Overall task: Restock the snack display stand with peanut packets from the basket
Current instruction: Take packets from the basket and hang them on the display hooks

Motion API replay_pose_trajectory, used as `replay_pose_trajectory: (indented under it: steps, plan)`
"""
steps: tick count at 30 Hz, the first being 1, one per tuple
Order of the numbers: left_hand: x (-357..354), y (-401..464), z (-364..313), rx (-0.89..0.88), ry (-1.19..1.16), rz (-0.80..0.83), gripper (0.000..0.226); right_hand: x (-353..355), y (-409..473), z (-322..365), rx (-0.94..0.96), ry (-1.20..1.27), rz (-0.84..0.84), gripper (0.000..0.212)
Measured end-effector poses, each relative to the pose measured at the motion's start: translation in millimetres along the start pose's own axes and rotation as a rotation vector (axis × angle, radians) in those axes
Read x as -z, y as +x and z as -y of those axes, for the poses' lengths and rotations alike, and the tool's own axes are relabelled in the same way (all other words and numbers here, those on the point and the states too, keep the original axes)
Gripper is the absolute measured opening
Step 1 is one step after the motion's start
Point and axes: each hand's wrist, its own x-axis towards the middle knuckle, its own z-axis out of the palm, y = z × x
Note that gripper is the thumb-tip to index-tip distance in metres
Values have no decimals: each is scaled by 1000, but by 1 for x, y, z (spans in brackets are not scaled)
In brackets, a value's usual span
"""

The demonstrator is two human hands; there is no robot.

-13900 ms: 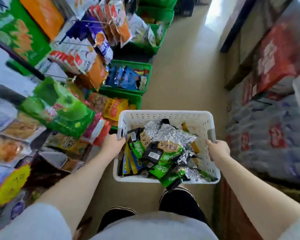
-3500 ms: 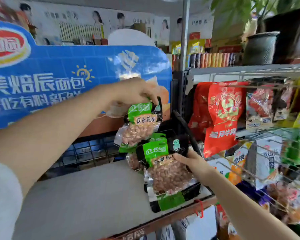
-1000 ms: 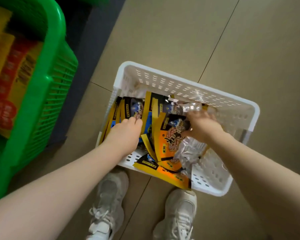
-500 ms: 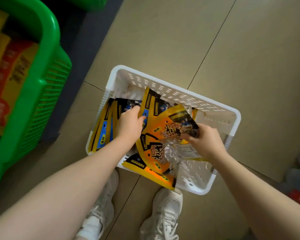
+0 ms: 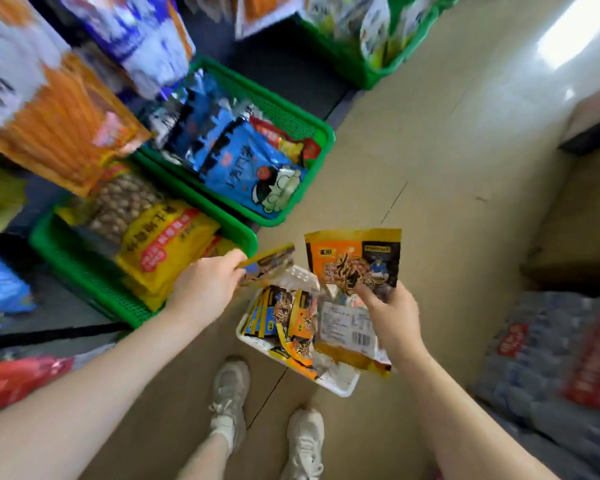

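Over on the far left, hanging snack bags (image 5: pixel 59 123) are blurring at the edge of view, orange and white ones crowding above the floor baskets. Below them a green basket (image 5: pixel 84 268) is sitting on the floor holding a yellow bag (image 5: pixel 163 247) of nuts, and just behind it a second green basket (image 5: pixel 291 116) is holding blue bags (image 5: pixel 246 164).

The person is standing over the tan floor (image 5: pixel 430 150), pale shoes (image 5: pixel 229 393) showing below. Their left hand (image 5: pixel 205 285) is pinching a yellow-and-black peanut packet (image 5: pixel 269 263) by its end, fingers curled round it, holding it above the near green basket's corner and the white basket's left rim.

The white basket (image 5: pixel 340 386) is resting on the floor just ahead of the shoes, and more orange peanut packets (image 5: pixel 291 323) are lying jumbled inside it, some standing on edge.

To the right, the right hand (image 5: pixel 392 317) is gripping a small stack of packets over the white basket: the orange front packet (image 5: pixel 354 261) is standing upright with the thumb pressing on its face, and another one (image 5: pixel 347 327) behind is hanging down showing a white label and barcode.

Furthest right, shrink-wrapped bottle packs (image 5: pixel 561 358) with red labels are stacked on the floor, well apart from the basket.
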Motion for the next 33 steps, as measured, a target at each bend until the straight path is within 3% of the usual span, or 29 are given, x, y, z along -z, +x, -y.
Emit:
replay_pose_trajectory:
  steps: [6, 9, 17, 21, 24, 28, 33]
  plan:
    - [151, -98, -27, 26, 58, -134, 26, 42, -108, 130, 195, 37, 16, 7]
    - [228, -174, -24, 88, 45, -278, 23, 45, -171, 192, 355, 15, 74, 3]
    - [389, -386, 34, 227, 197, -950, 14, -11, -363, 329, 889, 27, 366, 10]
    - [438, -484, 76, 345, 290, -1074, 17, -60, -464, 372, 1078, 77, 461, 13]
    - [472, -557, 119, 473, 352, -1133, 22, -101, -535, 397, 1228, 77, 447, 18]
    - [519, -649, 182, 459, 481, -1175, 16, -159, -621, 429, 1413, 39, 332, 27]
    - [561, -699, 235, 709, 646, -966, 19, -241, -703, 461, 1619, -194, 136, 27]
